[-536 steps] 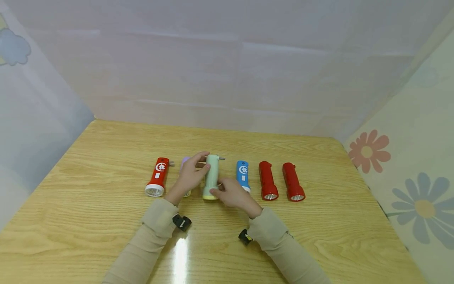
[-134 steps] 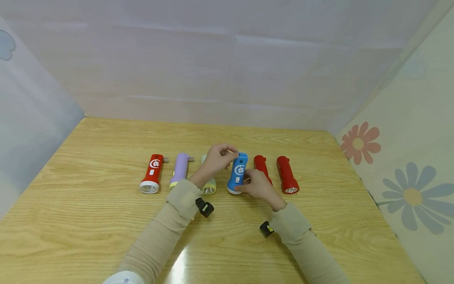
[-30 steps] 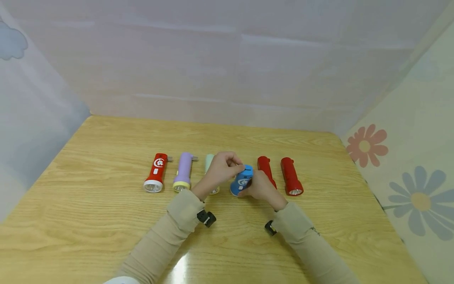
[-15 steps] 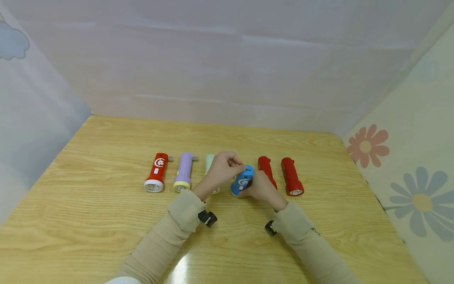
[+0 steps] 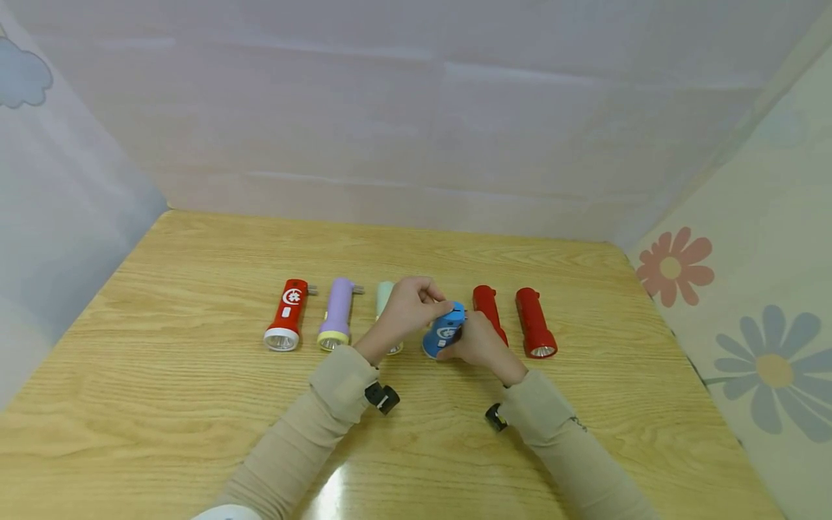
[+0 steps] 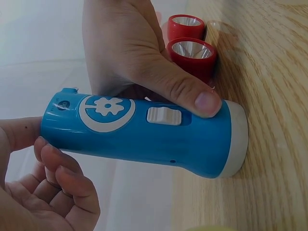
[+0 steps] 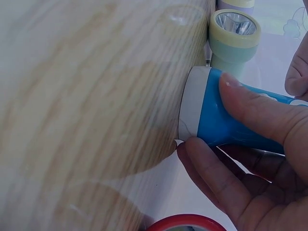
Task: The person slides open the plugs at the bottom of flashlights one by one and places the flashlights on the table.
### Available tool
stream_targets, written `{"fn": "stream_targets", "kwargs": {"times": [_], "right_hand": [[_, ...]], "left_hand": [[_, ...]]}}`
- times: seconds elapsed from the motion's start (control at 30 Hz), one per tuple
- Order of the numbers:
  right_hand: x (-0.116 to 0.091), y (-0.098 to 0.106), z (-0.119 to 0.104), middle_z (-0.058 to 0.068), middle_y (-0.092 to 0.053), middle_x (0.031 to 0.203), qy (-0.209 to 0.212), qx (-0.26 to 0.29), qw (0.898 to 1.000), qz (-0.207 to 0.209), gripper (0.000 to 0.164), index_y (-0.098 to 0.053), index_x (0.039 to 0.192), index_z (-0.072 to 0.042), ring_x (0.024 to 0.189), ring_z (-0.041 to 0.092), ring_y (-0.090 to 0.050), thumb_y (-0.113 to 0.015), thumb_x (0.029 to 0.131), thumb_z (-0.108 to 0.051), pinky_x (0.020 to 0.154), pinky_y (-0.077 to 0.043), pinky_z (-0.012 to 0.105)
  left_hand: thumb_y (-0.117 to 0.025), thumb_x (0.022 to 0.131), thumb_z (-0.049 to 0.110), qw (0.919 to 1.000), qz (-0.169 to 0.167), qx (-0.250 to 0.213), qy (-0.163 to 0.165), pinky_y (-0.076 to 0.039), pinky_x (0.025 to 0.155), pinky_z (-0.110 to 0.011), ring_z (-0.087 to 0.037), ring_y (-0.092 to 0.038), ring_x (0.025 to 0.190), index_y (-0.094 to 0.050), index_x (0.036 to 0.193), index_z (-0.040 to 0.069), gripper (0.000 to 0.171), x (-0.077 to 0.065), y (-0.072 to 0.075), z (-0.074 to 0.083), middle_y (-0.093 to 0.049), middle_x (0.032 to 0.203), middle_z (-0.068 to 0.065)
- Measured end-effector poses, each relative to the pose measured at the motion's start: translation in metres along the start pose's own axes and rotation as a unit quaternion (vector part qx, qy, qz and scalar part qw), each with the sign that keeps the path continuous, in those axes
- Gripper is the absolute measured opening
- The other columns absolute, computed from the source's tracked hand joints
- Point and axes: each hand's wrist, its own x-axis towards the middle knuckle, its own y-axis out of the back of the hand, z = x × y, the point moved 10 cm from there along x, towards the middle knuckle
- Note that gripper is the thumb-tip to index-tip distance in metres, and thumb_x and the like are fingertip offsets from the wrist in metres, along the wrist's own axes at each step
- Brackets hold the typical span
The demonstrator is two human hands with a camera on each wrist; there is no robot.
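A blue flashlight [image 5: 444, 334] with a white head rim stands head-down on the table, tilted slightly, with its tail end up. My right hand [image 5: 479, 339] grips its lower part, and in the left wrist view that thumb lies beside the white switch [image 6: 164, 115]. My left hand [image 5: 408, 312] has its thumb on the tail end, by a dark slot, and a fingertip at the edge. Its other fingers [image 6: 79, 192] curl loosely apart from the body. In the right wrist view the white rim [image 7: 193, 103] meets the wood.
Left of the hands lie a red-and-white flashlight [image 5: 287, 318], a purple one [image 5: 338, 310] and a pale green one [image 7: 234, 41], partly hidden by the left hand. Two red flashlights [image 5: 536, 325] lie right. The wooden table [image 5: 416, 462] ends at a draped back wall [image 5: 416, 130].
Earlier, both hands held the pale green flashlight, which now lies down. The blue one, first lying, was picked up and tilted tail-toward the camera. Lately a small metal bit shows beside its tail.
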Motion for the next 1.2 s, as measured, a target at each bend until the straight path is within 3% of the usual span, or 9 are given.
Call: {"fn": "stream_targets", "kwargs": {"times": [0.5,0.93,1.2], "right_hand": [[-0.0010,0.0025,-0.0063,0.014,-0.064,0.100,0.019,0.003,1.000,0.007,0.057,-0.058,0.109,0.005,0.093,0.028,-0.060,-0.085,0.062,-0.014,0.082,-0.048,0.038],[-0.0020,0.0026,-0.0064,0.016,-0.064,0.102,0.023,-0.004,1.000,0.009,0.062,-0.055,0.113,0.006,0.094,0.030,-0.059,-0.084,0.062,-0.014,0.083,-0.047,0.039],[-0.0011,0.0030,-0.0062,0.016,-0.063,0.105,0.021,-0.005,1.000,0.010,0.065,-0.054,0.116,0.005,0.096,0.030,-0.058,-0.084,0.063,-0.015,0.084,-0.046,0.040]], "left_hand": [[-0.073,0.077,0.013,0.9995,0.023,0.020,-0.007,-0.036,0.045,-0.022,-0.011,-0.042,0.048,-0.063,0.074,0.003,0.015,0.0010,0.0024,0.0026,-0.049,0.054,-0.001],[-0.076,0.074,0.017,0.9985,0.032,0.040,-0.020,-0.037,0.045,-0.021,-0.011,-0.045,0.048,-0.060,0.068,0.004,0.021,0.0022,0.0021,0.0065,-0.053,0.057,-0.002],[-0.076,0.074,0.019,0.9985,0.031,0.044,-0.011,-0.040,0.047,-0.023,-0.013,-0.048,0.051,-0.060,0.069,0.005,0.022,0.0025,0.0020,0.0050,-0.054,0.060,-0.003]]}}
